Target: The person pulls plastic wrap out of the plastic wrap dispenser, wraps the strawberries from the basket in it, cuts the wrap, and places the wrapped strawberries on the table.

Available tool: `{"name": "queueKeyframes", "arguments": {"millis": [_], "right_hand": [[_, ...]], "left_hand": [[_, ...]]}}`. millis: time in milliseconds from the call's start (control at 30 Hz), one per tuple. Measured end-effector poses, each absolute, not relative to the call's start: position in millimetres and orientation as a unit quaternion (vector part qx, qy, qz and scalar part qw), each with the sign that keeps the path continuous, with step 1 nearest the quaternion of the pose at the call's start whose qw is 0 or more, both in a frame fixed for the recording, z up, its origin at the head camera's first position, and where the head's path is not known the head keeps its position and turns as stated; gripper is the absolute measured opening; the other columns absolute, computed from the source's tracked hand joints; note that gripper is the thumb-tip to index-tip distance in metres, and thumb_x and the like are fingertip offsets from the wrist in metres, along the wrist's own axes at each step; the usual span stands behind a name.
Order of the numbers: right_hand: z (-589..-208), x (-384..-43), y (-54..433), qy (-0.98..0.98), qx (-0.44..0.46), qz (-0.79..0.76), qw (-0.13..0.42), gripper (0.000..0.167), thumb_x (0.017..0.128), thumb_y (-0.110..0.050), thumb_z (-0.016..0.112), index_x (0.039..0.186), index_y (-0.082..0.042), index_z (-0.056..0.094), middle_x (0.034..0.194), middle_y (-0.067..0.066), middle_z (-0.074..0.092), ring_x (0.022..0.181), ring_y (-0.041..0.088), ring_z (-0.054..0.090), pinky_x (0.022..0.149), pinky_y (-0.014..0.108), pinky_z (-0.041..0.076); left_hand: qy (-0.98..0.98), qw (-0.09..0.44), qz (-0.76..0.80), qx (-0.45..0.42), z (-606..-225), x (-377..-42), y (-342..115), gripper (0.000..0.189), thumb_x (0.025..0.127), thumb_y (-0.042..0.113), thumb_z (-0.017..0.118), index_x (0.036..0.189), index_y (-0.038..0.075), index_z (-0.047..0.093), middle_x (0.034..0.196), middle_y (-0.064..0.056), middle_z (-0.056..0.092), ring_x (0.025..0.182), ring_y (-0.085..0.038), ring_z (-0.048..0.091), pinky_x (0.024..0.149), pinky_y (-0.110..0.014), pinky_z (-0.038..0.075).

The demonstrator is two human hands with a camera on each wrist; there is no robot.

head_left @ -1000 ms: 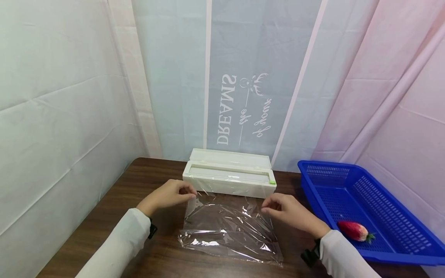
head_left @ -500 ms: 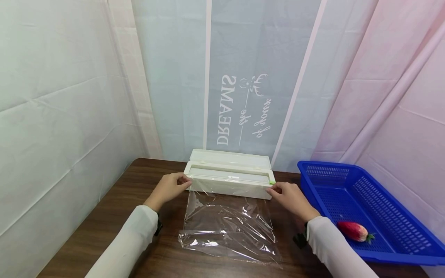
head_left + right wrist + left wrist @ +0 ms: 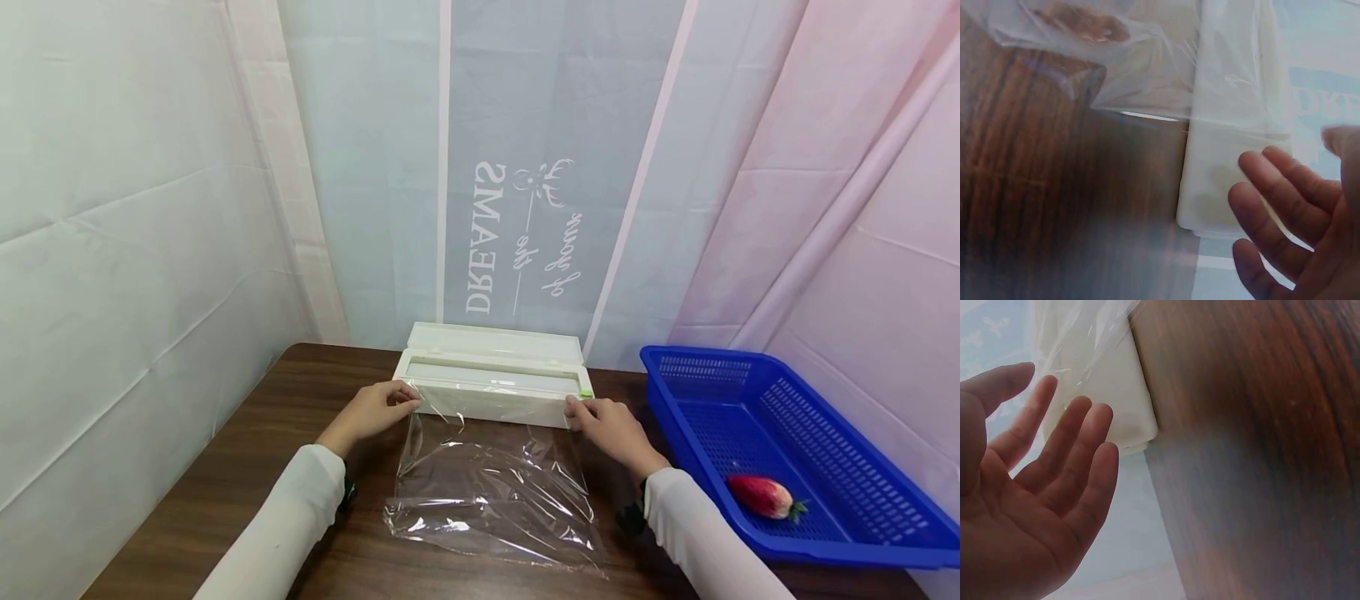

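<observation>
A sheet of clear cling film (image 3: 487, 492) runs from the front of a white cling film dispenser (image 3: 517, 408) onto the brown table. The dispenser's lid stands raised at the back. My left hand (image 3: 375, 410) is at the dispenser's left front, near the film's edge. In the left wrist view its fingers (image 3: 1088, 462) are loosely bent, with a small gap between thumb and forefinger. At the dispenser's right front, my right hand (image 3: 611, 427) is near the film's other edge. Its thumb and fingers (image 3: 1291, 200) stand apart in the right wrist view. Neither hand visibly pinches the film.
A blue plastic basket (image 3: 720, 467) stands at the right, with a red and white strawberry-like fruit (image 3: 763, 497) with green leaves in it. A small green piece (image 3: 586, 392) sits at the dispenser's right end. Fabric curtains (image 3: 375, 167) enclose the table.
Both hands have moved forward from over the film to the dispenser's front corners. In the last half second they have shifted only slightly, the right one inward.
</observation>
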State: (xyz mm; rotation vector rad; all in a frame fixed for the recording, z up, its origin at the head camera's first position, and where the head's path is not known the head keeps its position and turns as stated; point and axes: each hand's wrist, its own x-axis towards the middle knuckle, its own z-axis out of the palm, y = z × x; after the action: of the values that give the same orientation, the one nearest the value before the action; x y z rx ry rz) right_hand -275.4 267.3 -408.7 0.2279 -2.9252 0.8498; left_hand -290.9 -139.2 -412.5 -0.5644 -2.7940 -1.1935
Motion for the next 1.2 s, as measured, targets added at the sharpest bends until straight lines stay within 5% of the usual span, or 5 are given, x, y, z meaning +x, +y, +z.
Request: {"name": "queueKeyframes", "arguments": {"millis": [267,533,700,967,1200], "right_hand": [[-415,-271,269,-0.954,0.104,0.271,0.072,0.024,0.098,-0.037,0.066,0.084,-0.017,0.073,0.069,-0.007,0.059,0.061,0.014,0.05,0.054,0.033,0.039],[-428,-266,278,-0.961,0.108,0.253,0.024,0.024,0.099,-0.034,0.064,0.079,-0.021,0.07,0.068,-0.011,0.062,0.059,0.011,0.053,0.055,0.033,0.041],[-434,-267,279,-0.97,0.08,0.227,0.019,0.029,0.098,-0.041,0.063,0.075,-0.024,0.067,0.067,-0.011,0.062,0.061,0.011,0.055,0.056,0.035,0.041],[-436,-269,285,-0.981,0.026,0.19,0.006,0.049,0.094,-0.062,0.058,0.068,-0.02,0.059,0.059,-0.003,0.046,0.057,0.016,0.048,0.051,0.036,0.036],[-431,-269,296,-0.976,0.027,0.214,0.012,0.054,0.092,-0.066,0.057,0.071,-0.017,0.062,0.059,-0.004,0.044,0.056,0.016,0.047,0.049,0.033,0.036]], "left_hand": [[-0.913,0.003,-0.373,-0.166,-417,-290,-139,0.027,0.1,0.027,0.064,0.115,0.008,0.076,0.116,-0.009,0.071,0.116,-0.034,0.06,0.096,-0.054,0.048],[-0.914,-0.011,-0.382,-0.141,-420,-288,-142,0.029,0.099,0.029,0.065,0.113,0.006,0.077,0.116,-0.01,0.071,0.117,-0.033,0.061,0.095,-0.053,0.049],[-0.917,-0.014,-0.373,-0.144,-423,-289,-139,0.029,0.099,0.029,0.065,0.112,0.006,0.077,0.114,-0.009,0.072,0.108,-0.028,0.064,0.091,-0.049,0.051],[-0.923,-0.032,-0.359,-0.136,-426,-288,-138,0.03,0.097,0.027,0.065,0.115,0.006,0.076,0.106,-0.005,0.073,0.074,-0.014,0.055,0.072,-0.035,0.048],[-0.923,-0.011,-0.356,-0.143,-423,-287,-140,0.025,0.097,0.024,0.065,0.111,0.008,0.076,0.112,-0.006,0.071,0.098,-0.022,0.063,0.087,-0.046,0.051]]}}
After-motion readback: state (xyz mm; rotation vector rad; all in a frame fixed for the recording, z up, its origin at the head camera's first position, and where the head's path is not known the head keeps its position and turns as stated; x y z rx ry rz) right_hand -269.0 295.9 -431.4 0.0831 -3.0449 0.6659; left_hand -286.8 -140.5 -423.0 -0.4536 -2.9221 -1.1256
